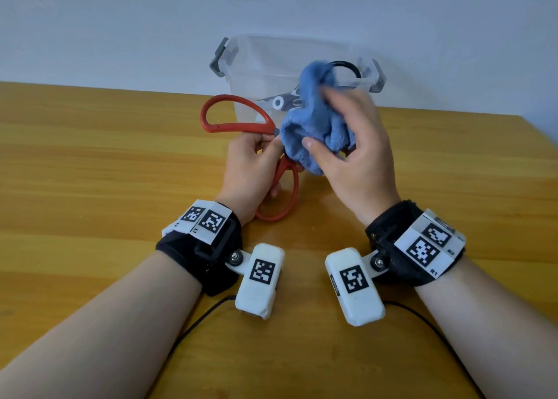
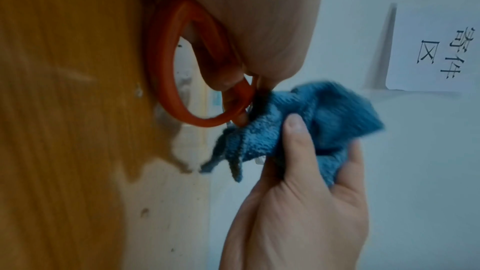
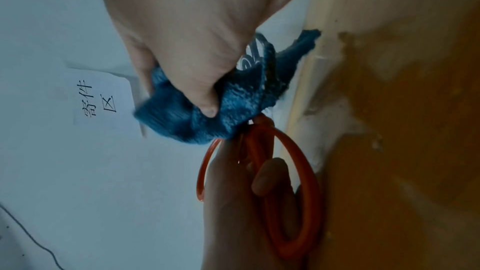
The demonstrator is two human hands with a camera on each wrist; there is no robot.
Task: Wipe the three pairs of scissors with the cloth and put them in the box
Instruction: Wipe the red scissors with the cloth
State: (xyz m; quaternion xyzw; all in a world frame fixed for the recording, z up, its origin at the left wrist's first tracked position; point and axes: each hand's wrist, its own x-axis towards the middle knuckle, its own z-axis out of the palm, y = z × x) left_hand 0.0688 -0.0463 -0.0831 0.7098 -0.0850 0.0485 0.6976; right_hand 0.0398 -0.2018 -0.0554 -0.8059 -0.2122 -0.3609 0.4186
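My left hand (image 1: 250, 163) grips the red-handled scissors (image 1: 232, 117) by the handles, just above the wooden table (image 1: 90, 172). Their blades are hidden inside the blue cloth (image 1: 314, 120), which my right hand (image 1: 347, 144) holds bunched around them, thumb pressed on the fabric. The left wrist view shows the red handle loop (image 2: 166, 81) and the cloth (image 2: 298, 130) pinched by my right thumb. In the right wrist view the cloth (image 3: 187, 114) sits above the red handles (image 3: 298, 182). Behind them stands the clear plastic box (image 1: 259, 63); scissors with a black handle (image 1: 347, 66) lie inside.
The box has grey latches (image 1: 222, 57) at both ends and stands near the table's far edge by a pale wall. Black cables (image 1: 199, 323) trail from the wrist cameras across the near table. A paper sign (image 2: 436, 48) hangs on the wall.
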